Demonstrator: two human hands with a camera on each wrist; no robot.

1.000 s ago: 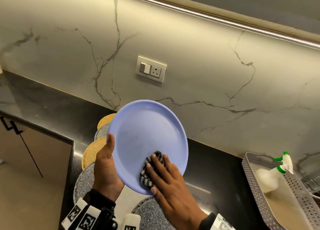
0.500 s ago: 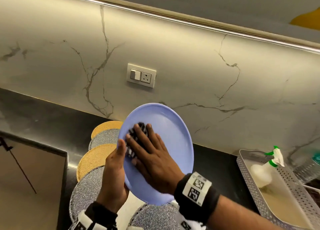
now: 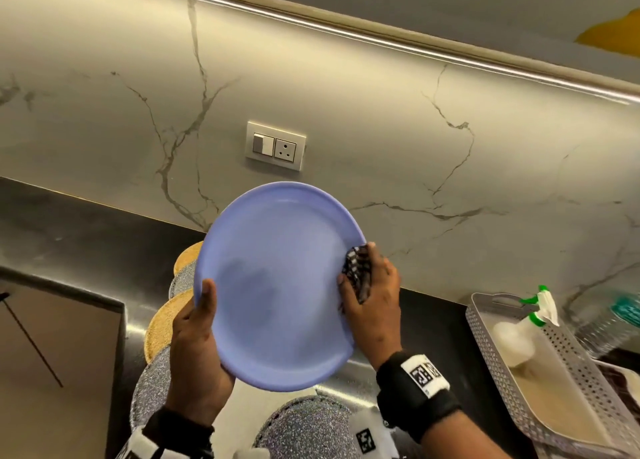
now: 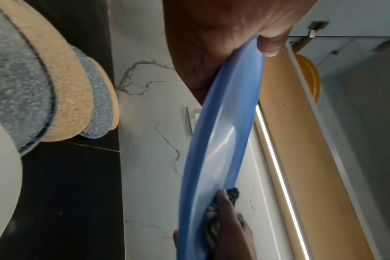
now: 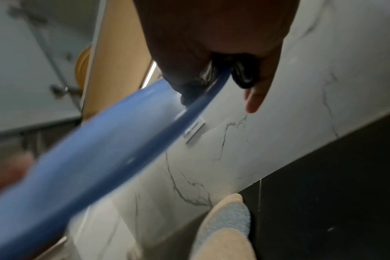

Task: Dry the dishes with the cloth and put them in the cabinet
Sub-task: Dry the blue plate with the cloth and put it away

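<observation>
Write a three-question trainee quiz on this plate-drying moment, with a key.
1. True or false: the blue plate rests flat on the counter.
2. Multiple choice: where on the plate is the checked cloth now? A) the centre B) the right rim C) the left rim
3. Fill in: the left hand holds the plate with its ____ on the plate's face.

Key
1. False. Both hands hold it tilted above the round mats.
2. B. The right hand pinches the cloth over the rim, as the right wrist view shows.
3. Thumb.
</observation>
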